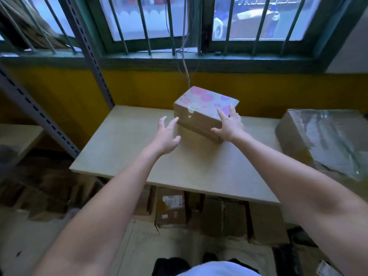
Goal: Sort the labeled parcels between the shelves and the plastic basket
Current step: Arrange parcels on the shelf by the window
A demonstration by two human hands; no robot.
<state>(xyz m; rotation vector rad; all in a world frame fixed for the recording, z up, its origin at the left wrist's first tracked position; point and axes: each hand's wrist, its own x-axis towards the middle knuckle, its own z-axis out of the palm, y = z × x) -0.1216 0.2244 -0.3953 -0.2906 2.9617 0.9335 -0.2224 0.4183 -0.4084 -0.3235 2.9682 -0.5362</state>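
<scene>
A cardboard parcel (201, 108) with a pink-dotted top and clear tape rests on the beige shelf board (127, 154), near its back edge. My right hand (229, 124) lies against the parcel's near right corner, fingers spread on its top and thumb on its side. My left hand (166, 136) hovers open just left of the parcel, fingers apart and holding nothing; whether its fingertips touch the box is unclear.
A larger box wrapped in plastic film (322, 140) sits on the shelf at the right. Several labeled cartons (171, 208) stand on the floor under the board. A grey slotted shelf upright (93, 62) rises at the left, and a barred window (179, 26) is behind.
</scene>
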